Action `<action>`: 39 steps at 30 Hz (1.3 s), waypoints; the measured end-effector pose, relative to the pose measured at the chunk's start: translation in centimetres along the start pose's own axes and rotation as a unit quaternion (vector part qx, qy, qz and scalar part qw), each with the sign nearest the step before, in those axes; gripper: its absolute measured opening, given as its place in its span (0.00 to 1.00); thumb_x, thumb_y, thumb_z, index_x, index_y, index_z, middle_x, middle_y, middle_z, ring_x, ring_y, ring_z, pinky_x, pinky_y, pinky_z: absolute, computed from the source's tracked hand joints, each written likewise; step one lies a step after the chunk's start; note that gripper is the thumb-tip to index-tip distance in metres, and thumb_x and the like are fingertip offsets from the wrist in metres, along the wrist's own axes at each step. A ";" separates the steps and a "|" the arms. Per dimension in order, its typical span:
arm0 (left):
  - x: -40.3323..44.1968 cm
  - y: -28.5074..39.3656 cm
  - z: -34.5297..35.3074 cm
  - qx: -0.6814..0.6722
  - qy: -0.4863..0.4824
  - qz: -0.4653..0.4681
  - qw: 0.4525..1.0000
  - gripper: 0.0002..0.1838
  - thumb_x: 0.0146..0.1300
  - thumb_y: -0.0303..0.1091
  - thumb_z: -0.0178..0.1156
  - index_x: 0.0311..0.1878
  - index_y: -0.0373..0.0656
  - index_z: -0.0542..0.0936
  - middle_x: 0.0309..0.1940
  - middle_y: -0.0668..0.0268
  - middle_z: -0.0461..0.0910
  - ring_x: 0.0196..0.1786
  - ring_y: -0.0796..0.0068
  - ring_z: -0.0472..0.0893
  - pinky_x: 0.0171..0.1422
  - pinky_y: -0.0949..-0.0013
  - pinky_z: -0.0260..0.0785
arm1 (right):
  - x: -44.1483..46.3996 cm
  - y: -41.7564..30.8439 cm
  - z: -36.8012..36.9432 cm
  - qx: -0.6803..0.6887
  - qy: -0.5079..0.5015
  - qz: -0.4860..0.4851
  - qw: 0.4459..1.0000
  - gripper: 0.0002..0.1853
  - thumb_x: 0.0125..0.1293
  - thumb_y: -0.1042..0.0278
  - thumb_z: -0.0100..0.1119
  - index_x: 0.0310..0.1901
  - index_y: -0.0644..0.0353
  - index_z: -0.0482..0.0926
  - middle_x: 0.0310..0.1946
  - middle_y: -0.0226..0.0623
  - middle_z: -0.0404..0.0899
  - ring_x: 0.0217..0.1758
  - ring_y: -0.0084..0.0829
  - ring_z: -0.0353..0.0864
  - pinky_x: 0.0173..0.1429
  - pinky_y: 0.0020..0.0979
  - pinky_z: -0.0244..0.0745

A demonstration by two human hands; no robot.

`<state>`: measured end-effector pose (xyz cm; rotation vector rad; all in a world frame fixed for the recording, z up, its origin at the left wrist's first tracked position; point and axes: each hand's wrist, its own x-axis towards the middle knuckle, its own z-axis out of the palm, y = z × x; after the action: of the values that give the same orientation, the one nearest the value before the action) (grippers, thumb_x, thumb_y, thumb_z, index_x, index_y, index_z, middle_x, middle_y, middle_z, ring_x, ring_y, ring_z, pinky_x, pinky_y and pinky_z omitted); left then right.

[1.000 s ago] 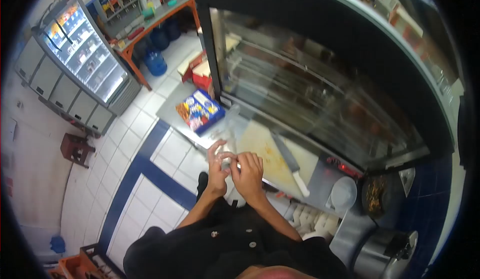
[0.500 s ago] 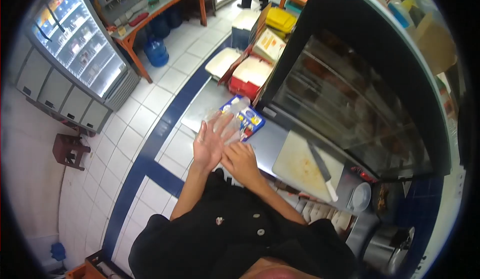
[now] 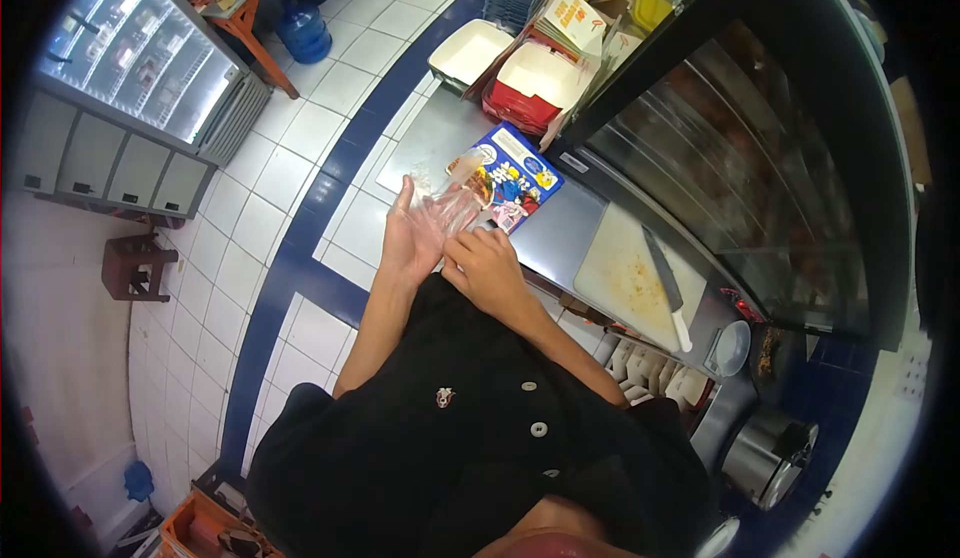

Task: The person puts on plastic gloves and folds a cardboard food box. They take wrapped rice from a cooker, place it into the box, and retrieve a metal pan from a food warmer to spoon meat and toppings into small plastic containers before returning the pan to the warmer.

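Note:
A clear, thin plastic glove (image 3: 452, 208) lies over the fingers of my left hand (image 3: 405, 246), which is palm up with the thumb spread apart. My right hand (image 3: 486, 266) is closed at the glove's near edge, its fingertips pinching the plastic by the left palm. Just beyond both hands a blue printed box (image 3: 528, 180) with cartoon figures rests on the metal counter (image 3: 425, 138). Some clear plastic shows at the box's near side. How far the left fingers reach into the glove is hard to make out.
To the right, a knife (image 3: 665, 283) lies on a stained cutting board (image 3: 615, 268) in front of a glass display cabinet (image 3: 730, 168). Stacked food cartons (image 3: 545, 73) stand at the far end of the counter. A metal pot (image 3: 765, 463) is at lower right.
The view has tilted down and closer to the counter. The left fingers, spread beside the plastic before, are now covered by it, and the right hand stays pinched at its edge.

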<state>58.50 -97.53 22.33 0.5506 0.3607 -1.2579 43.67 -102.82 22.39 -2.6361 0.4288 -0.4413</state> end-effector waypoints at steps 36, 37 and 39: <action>9.0 -4.6 -8.1 0.365 0.039 0.103 0.924 0.41 0.82 0.69 0.32 0.87 0.54 0.53 0.82 0.53 0.60 0.78 0.43 0.65 0.78 0.41 0.60 | -0.9 12.6 5.6 -0.112 0.042 0.164 0.979 0.33 0.68 0.53 0.69 0.70 0.60 0.75 0.71 0.53 0.73 0.76 0.56 0.69 0.80 0.52 0.64; 9.0 -4.9 -8.0 0.372 0.026 0.100 0.923 0.41 0.81 0.70 0.32 0.87 0.55 0.53 0.83 0.53 0.60 0.79 0.42 0.64 0.79 0.38 0.57 | -1.0 12.7 5.4 -0.077 0.046 0.174 0.981 0.29 0.72 0.54 0.66 0.69 0.61 0.76 0.70 0.53 0.75 0.76 0.55 0.71 0.80 0.50 0.65; 9.9 -5.9 -9.2 0.344 0.042 0.109 0.932 0.39 0.82 0.66 0.38 0.85 0.53 0.58 0.81 0.52 0.62 0.77 0.43 0.65 0.78 0.38 0.58 | -0.7 12.5 4.5 -0.064 0.050 0.176 0.981 0.26 0.75 0.55 0.63 0.68 0.62 0.78 0.66 0.54 0.79 0.74 0.54 0.74 0.77 0.48 0.68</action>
<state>55.99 -101.26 8.33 1.2115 -0.0905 -1.1288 41.82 -111.72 12.64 -2.5886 0.9662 -0.4412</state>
